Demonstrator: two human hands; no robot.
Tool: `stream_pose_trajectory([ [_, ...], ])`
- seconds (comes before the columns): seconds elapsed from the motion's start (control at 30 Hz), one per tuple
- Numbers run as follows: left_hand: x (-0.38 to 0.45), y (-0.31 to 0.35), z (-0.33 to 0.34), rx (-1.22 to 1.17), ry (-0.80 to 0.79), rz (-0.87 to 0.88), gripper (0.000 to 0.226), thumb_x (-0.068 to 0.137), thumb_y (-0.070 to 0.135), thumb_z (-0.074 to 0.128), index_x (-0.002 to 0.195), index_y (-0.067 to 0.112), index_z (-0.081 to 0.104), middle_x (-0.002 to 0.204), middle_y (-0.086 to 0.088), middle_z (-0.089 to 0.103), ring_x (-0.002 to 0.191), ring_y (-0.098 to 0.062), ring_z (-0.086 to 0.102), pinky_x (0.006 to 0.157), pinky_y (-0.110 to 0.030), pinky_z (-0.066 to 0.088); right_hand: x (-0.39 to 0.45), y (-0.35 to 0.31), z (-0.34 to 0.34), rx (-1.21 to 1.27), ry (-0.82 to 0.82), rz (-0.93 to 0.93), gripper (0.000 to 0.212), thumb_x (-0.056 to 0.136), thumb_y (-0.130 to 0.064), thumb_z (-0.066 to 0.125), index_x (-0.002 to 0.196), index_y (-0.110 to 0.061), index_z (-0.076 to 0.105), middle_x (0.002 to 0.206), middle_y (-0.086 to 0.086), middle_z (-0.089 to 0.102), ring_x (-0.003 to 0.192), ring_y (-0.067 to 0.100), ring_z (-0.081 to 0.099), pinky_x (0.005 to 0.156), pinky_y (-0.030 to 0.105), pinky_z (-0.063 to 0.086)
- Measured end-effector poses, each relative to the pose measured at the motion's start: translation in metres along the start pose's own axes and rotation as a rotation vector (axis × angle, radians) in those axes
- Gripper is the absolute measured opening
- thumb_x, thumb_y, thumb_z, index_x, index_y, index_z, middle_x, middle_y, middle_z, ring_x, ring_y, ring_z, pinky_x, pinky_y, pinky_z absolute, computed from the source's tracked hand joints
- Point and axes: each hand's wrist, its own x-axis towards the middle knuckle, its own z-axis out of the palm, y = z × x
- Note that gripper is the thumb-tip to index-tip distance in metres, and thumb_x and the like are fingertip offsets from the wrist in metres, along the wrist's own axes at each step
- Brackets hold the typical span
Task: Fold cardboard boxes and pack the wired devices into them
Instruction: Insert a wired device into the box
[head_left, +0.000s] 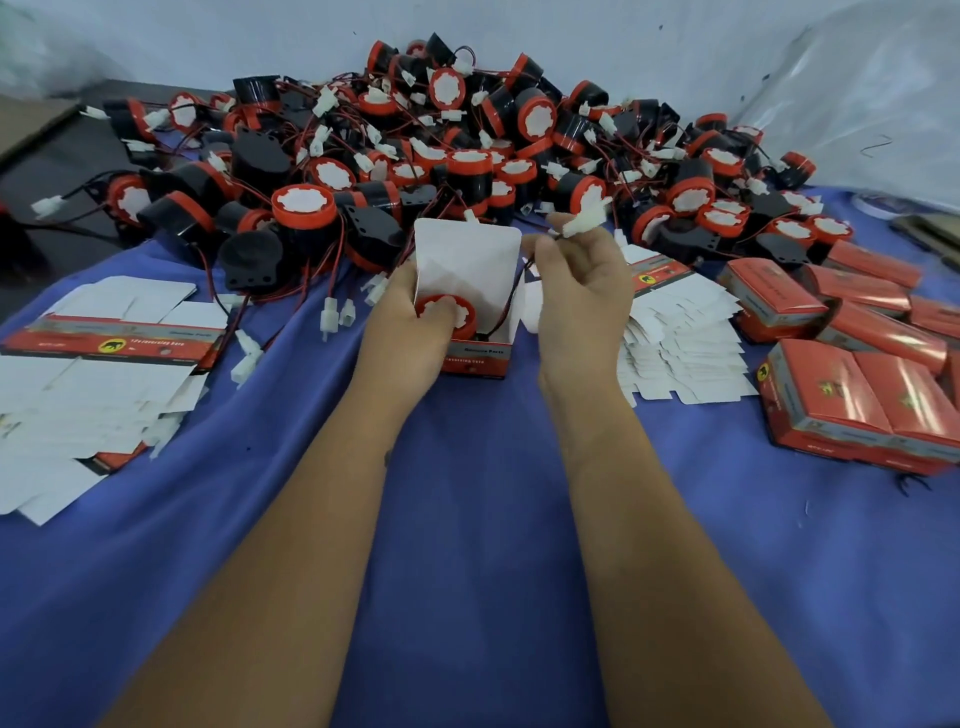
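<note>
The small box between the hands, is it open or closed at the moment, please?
Open: the box has its white lid flap standing up, with a red-capped device visible inside.

Device (448, 315) in box (475, 358), pile (441, 150) behind.

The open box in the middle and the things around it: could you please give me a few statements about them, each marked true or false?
1. A red-capped device sits inside the open box. True.
2. The right hand is empty. False: it pinches a white connector on the device's wire.
3. The left hand holds the box with fingers on the device. True.
4. The box lid is closed. False: its white flap stands up.
5. Finished red boxes are stacked at the left. False: they lie at the right.
</note>
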Motion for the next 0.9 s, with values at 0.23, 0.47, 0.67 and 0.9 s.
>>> stream_pose_trajectory([
  [0.23,0.0,-0.005,0.002,0.044,0.021,0.06,0.019,0.094,0.017,0.054,0.095,0.034,0.047,0.089,0.014,0.06,0.071,0.014,0.057,0.056,-0.005,0.043,-0.018,-0.004,0.009,-0.481,-0.177,-0.635,0.019,0.076,0.005,0.066,0.084,-0.008,0.076,0.079,-0.003,0.069,0.083,0.019,0.053,0.078,0.036,0.045],
  [0.47,0.001,0.0,0.005,0.043,-0.022,0.067,0.024,0.086,0.024,0.056,0.107,0.012,0.059,0.089,0.008,0.059,0.083,-0.008,0.06,0.081,-0.034,0.054,-0.028,-0.015,0.011,-0.104,-0.493,-0.217,0.028,0.075,-0.007,0.048,0.075,0.006,0.072,0.075,0.013,0.068,0.086,0.03,0.059,0.076,0.034,0.047],
  [0.67,-0.003,0.001,0.002,-0.042,-0.011,0.048,0.027,0.096,0.021,0.052,0.122,0.021,0.057,0.109,0.01,0.066,0.103,-0.008,0.064,0.084,-0.027,0.053,-0.02,-0.005,0.012,-0.438,-0.341,-0.317,0.011,0.085,-0.013,0.071,0.074,-0.014,0.074,0.071,-0.01,0.067,0.09,0.01,0.061,0.088,0.036,0.046],
  [0.9,-0.001,-0.002,0.001,0.01,0.035,0.084,0.035,0.096,0.009,0.048,0.123,0.03,0.055,0.105,0.02,0.064,0.099,0.001,0.062,0.082,-0.02,0.051,-0.01,0.008,0.0,-0.827,-0.294,-0.561,0.019,0.081,-0.021,0.075,0.1,-0.018,0.075,0.085,-0.008,0.074,0.116,0.013,0.055,0.106,0.038,0.019],
])
